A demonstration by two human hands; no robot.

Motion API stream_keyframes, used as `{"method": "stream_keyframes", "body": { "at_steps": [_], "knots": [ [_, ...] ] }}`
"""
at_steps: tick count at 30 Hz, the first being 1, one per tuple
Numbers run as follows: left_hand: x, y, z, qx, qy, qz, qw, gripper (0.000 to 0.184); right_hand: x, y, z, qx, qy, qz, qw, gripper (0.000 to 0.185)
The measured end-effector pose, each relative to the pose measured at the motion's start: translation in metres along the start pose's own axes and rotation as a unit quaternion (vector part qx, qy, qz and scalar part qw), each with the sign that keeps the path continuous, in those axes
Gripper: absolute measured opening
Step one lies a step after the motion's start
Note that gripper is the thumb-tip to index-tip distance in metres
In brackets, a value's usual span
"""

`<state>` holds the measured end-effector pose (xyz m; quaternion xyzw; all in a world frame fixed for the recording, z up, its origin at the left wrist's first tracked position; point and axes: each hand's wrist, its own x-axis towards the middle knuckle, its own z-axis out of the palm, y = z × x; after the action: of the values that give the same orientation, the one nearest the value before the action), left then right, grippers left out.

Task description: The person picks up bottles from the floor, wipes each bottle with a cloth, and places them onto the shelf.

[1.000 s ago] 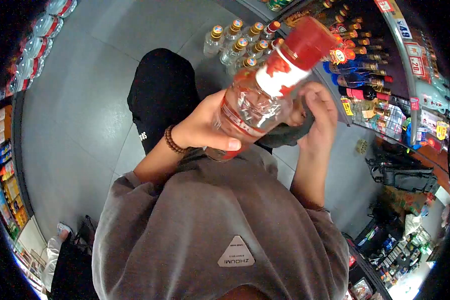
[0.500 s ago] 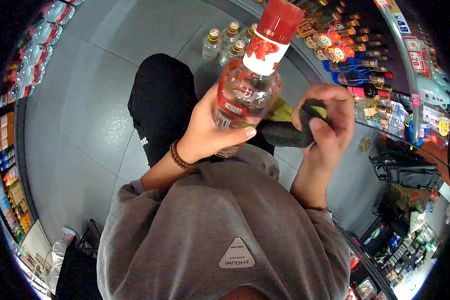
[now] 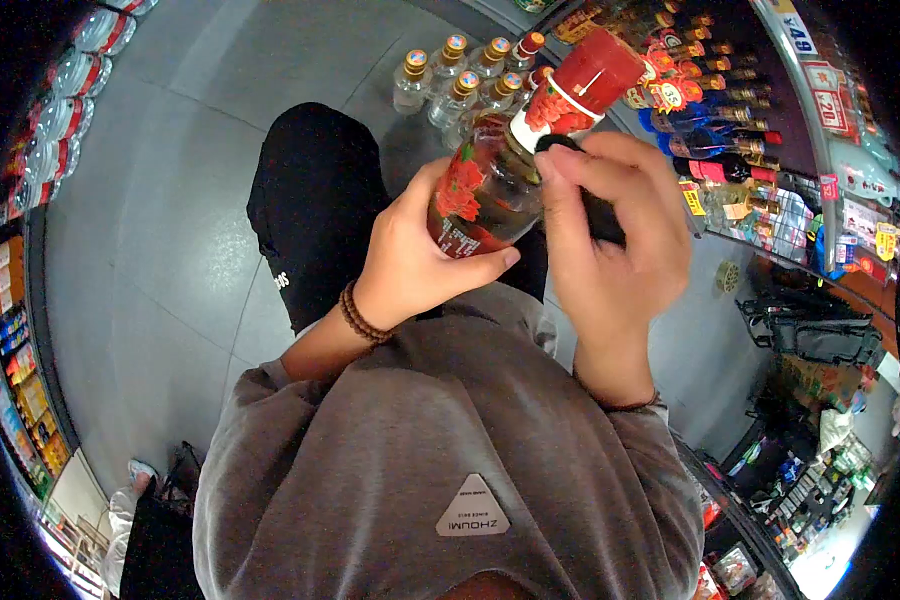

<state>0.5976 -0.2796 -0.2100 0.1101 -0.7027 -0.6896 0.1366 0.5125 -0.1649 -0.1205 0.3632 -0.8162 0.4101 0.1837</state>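
A clear glass bottle (image 3: 485, 190) with a red cap and red floral print is tilted up to the right in front of my chest. My left hand (image 3: 410, 250) is wrapped round its lower part, the thumb across the side. In my right hand (image 3: 620, 215) is a dark cloth (image 3: 602, 218), pinched between thumb and fingers and pressed against the bottle's shoulder just below the white and red neck label. Part of the cloth is hidden behind the fingers.
Several clear bottles (image 3: 453, 98) stand on the grey floor (image 3: 170, 200) beyond my knee. Shelves of bottles (image 3: 715, 130) line the right, with black bags (image 3: 810, 330) below. Packed water bottles (image 3: 65, 120) are at the left. A person's foot (image 3: 142, 468) shows at lower left.
My right hand has moved up and left, bringing the cloth onto the bottle's shoulder. The bottle has been turned in my left hand, and its cap leans further right than half a second ago.
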Motion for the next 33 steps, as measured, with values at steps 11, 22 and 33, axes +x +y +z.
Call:
{"method": "stream_keyframes", "body": {
  "at_steps": [11,22,33],
  "knots": [
    [0.001,-0.009,-0.021,-0.473,-0.186,-0.158,0.847,0.084,-0.006,0.035,-0.009,-0.030,-0.002,0.068,0.997,0.023],
    [0.024,-0.024,-0.019,-0.736,-0.446,-0.006,0.510,0.101,-0.011,0.036,-0.035,0.088,-0.072,0.143,0.983,0.024],
    [0.051,0.008,-0.021,-0.652,-0.348,-0.152,0.656,0.099,0.010,0.004,-0.065,0.198,-0.077,0.294,0.932,0.015]
  ]
}}
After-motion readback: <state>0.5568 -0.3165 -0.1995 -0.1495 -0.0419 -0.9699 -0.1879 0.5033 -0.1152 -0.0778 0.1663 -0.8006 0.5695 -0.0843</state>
